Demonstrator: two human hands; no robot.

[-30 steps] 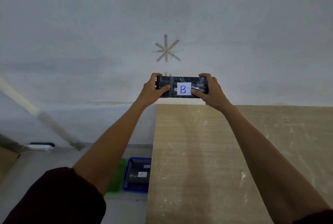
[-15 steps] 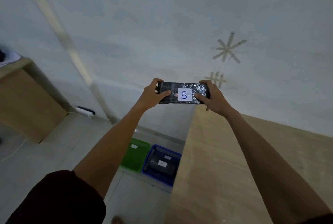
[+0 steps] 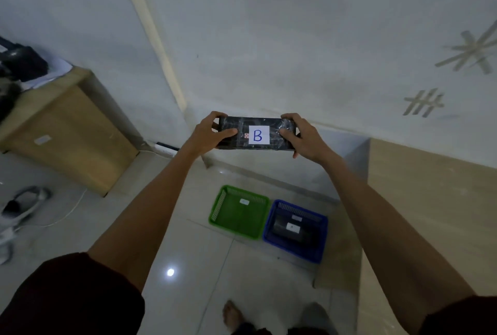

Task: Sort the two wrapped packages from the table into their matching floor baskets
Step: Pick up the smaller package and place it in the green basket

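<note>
A wooden cabinet [image 3: 67, 130] is seen at nine o'clock. At centre, a black wrapped package [image 3: 256, 134] with a white label marked B is held in the air, its left end clasped by the left hand [image 3: 208, 134], its right end by the right hand [image 3: 304, 136]. Below, at six o'clock on the floor, a green basket [image 3: 239, 212] is set touching a blue basket [image 3: 295, 229], in which a second dark package [image 3: 289, 228] is lying. The tabletop [image 3: 430, 200] is at three o'clock.

Dim bluish light, glare spot on floor tiles [image 3: 170, 272], wide-angle edge bending
</note>
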